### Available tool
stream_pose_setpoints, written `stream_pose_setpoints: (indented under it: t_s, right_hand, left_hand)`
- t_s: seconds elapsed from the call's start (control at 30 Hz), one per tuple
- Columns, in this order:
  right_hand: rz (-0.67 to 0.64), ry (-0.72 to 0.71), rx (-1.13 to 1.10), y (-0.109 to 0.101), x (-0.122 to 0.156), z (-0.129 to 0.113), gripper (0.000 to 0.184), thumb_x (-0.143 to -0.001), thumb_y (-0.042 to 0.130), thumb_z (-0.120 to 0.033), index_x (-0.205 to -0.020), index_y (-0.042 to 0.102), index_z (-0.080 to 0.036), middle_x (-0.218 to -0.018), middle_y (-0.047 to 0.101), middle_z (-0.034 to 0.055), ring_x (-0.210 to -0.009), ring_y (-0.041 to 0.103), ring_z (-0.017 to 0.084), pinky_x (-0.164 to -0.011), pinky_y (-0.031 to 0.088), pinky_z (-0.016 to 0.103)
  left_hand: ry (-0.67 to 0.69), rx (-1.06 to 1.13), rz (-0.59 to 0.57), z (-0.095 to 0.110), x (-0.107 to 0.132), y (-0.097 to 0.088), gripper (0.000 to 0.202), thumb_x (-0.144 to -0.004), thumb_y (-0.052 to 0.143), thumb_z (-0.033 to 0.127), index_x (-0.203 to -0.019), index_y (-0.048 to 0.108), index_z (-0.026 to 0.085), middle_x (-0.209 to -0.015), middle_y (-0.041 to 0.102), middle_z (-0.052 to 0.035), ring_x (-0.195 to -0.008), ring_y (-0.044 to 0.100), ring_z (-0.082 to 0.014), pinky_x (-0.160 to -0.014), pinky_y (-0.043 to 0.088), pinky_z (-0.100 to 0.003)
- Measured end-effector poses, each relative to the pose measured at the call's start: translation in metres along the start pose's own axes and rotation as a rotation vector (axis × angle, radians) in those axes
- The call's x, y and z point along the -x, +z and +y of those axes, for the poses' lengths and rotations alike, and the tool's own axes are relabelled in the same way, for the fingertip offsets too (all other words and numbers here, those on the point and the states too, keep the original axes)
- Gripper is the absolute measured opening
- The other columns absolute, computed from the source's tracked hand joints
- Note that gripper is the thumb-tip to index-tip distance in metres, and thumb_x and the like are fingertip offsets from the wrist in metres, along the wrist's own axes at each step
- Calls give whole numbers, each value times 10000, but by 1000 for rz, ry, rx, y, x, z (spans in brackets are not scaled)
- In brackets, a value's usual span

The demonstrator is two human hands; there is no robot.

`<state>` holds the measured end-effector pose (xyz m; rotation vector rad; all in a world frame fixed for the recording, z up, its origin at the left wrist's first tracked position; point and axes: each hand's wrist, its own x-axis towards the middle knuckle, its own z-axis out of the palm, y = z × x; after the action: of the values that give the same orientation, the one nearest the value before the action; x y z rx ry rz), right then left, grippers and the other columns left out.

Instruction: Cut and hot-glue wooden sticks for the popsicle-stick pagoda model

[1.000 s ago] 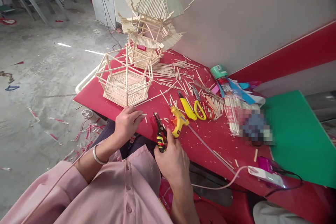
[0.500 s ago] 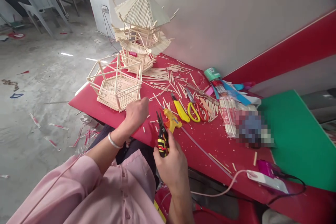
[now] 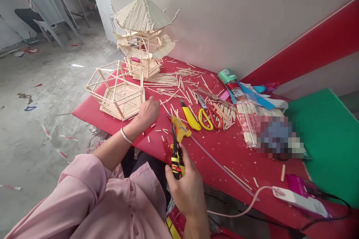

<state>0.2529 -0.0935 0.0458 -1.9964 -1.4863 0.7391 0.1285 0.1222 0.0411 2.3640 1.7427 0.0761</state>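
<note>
My right hand (image 3: pixel 187 185) grips a pair of needle-nose pliers (image 3: pixel 176 157) with black jaws and yellow-and-black handles, held upright near the table's front edge. My left hand (image 3: pixel 149 112) is closed above the table, with its fingers turned away, so whatever they pinch is hidden. Just left of that hand sits an open hexagonal frame of wooden sticks (image 3: pixel 120 97) with a stick floor. Behind it rises a tiered pagoda model (image 3: pixel 144 18) of the same sticks. A yellow glue gun (image 3: pixel 181 129) lies beyond the plier tips.
Loose sticks (image 3: pixel 162 80) litter the red table (image 3: pixel 213 157). Right of the glue gun lie a yellow utility knife (image 3: pixel 190 115) and scissors (image 3: pixel 206 117). Bagged sticks (image 3: pixel 246 123), a green board (image 3: pixel 325 138) and a white power strip (image 3: pixel 298 199) occupy the right. A person sits behind a chair (image 3: pixel 46 0).
The view has shifted a little. My left hand has moved slightly up the table, still closed. The pliers remain in my right hand, their jaws now looking closer together.
</note>
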Motion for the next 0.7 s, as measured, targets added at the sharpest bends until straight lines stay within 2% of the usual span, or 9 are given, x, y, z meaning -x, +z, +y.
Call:
stream_pose_setpoints:
  t_s: [0.1,0.23,0.33,0.4,0.47,0.6,0.7]
  right_hand:
    - [-15,-22,-5,2,-2,-1,699,-824,566,-346,-1480,387,-180,-1390,563,152,-1163,618,281,-932,523,390]
    - [-20,-33,-39,1,2,-3,688,-823,562,-350,-1467,408,-165,-1403,554,157,-1166,623,277,-909,542,365]
    - [19,-31,-79,0,6,-3,683,-816,574,-360,-1459,428,-178,-1381,580,146,-1180,619,284,-922,541,377]
    - [33,-25,-120,2,10,-3,694,-813,580,-366,-1465,422,-189,-1374,589,135,-1187,617,280,-946,531,384]
    - [4,-33,-140,6,12,-5,707,-806,588,-363,-1470,419,-189,-1390,579,126,-1222,596,282,-992,504,394]
    - [-173,-39,-145,18,16,-14,687,-774,621,-325,-1432,484,-185,-1356,607,118,-1227,587,293,-1017,477,390]
    - [-376,38,-282,29,19,-21,605,-787,631,-304,-1376,540,-201,-1052,725,72,-928,686,240,-840,536,336]
  left_hand:
    - [-12,-60,-31,-2,4,1,325,-895,370,40,-976,684,60,-1037,621,-205,-842,651,-244,-647,438,-302]
    - [76,-62,46,-4,14,-10,304,-893,371,37,-985,659,69,-873,644,-170,-843,619,-246,-697,417,-319]
    - [153,-32,142,-15,45,-25,241,-922,393,122,-945,633,118,-691,597,-85,-714,574,-224,-671,387,-322]
    - [159,3,181,-31,74,-27,224,-939,400,178,-896,619,153,-712,588,-61,-674,551,-196,-611,358,-296]
    - [111,46,222,-52,104,-20,254,-965,386,243,-881,616,177,-795,603,-55,-658,542,-170,-549,322,-276]
    - [14,138,307,-91,149,14,307,-973,401,301,-827,652,204,-821,592,-42,-682,552,-147,-542,336,-249]
    - [1,181,372,-104,165,33,315,-964,426,292,-812,688,205,-818,602,-46,-696,559,-140,-557,354,-243]
